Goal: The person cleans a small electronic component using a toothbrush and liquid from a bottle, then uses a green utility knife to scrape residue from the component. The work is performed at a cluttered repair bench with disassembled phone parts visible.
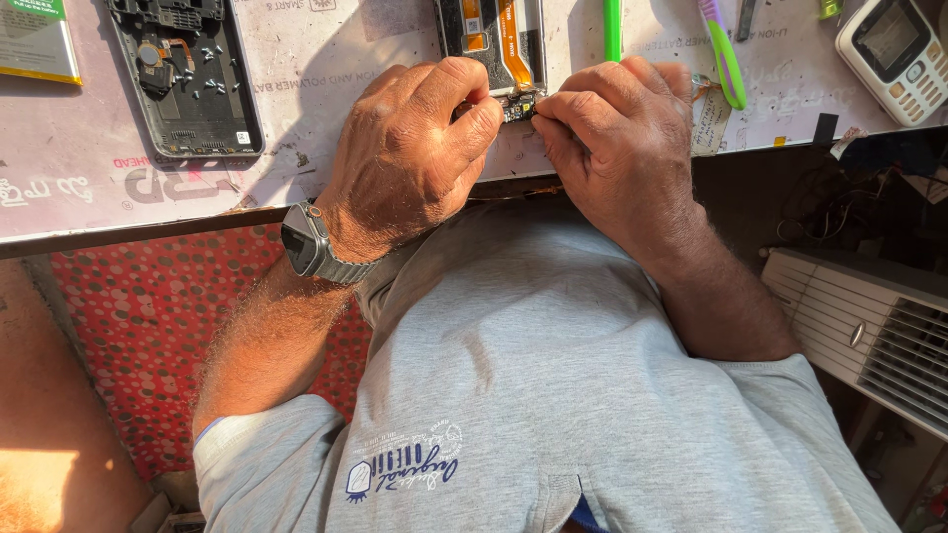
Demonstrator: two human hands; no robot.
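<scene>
You are working at the bottom end of an opened phone (pixel 491 44) lying on the pale worktop (pixel 326 89), both hands meeting at its small bottom circuit board (pixel 521 104). Your left hand (pixel 415 158) is curled, fingertips pressed together against the board's left edge. Your right hand (pixel 617 148) is pinching at its right edge; whether it is holding a tool, you cannot tell. A black phone frame (pixel 188 74) is lying beyond your left hand; a green-and-purple toothbrush (pixel 726 54) beyond your right.
</scene>
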